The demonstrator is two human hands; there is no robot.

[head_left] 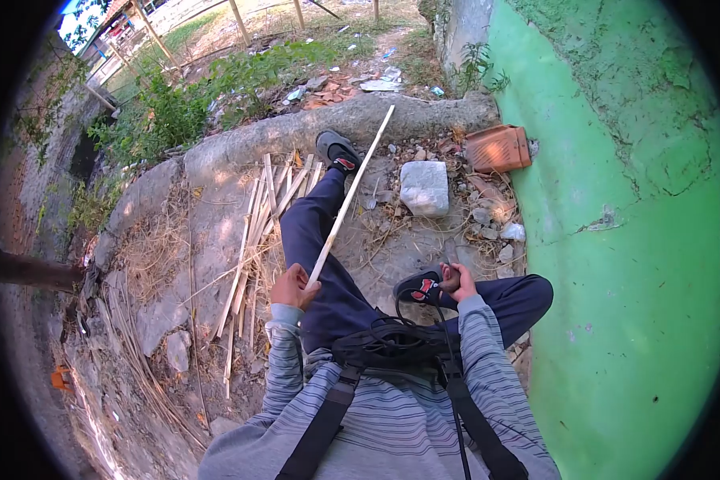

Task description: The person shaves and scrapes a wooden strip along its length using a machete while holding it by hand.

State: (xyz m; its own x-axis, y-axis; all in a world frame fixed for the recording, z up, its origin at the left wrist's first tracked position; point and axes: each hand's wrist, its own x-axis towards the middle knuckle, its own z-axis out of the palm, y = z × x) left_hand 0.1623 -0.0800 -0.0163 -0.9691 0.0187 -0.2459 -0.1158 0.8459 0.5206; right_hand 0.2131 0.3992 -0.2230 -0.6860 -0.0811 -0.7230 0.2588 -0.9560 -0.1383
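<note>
Inspected outdoors, on rough, cracked ground (162,324) scattered with dry fibres (156,252) and small rubble (482,216). Bounded ahead by a low, rounded kerb (256,138), and on the right by a green wall (624,296), cracked and coarsely patched in its upper part. Beyond the kerb, seen in sunlight: leafy plants (168,112), broken debris and upright posts (238,22). Seated low, with left leg (316,224) stretched toward the kerb and right leg (512,304) folded outward. Hands found well apart. Clamped in the left hand (294,288), near end pinched by the fingers: a long pale strip (350,196), slanting up and away above the left leg, far end seen over the kerb; contact there not determinable. Gripped in the right hand (462,282), near the right shoe (418,286): a knife-like tool (450,277), brown-handled, pointing away. Left of the left leg, on the ground: a loose pile of similar strips (252,232), roughly lengthwise, some crossing. Right of the left shoe (338,150): a whitish block (424,189), and beyond, near the wall, an orange hollow brick (498,150).
</note>
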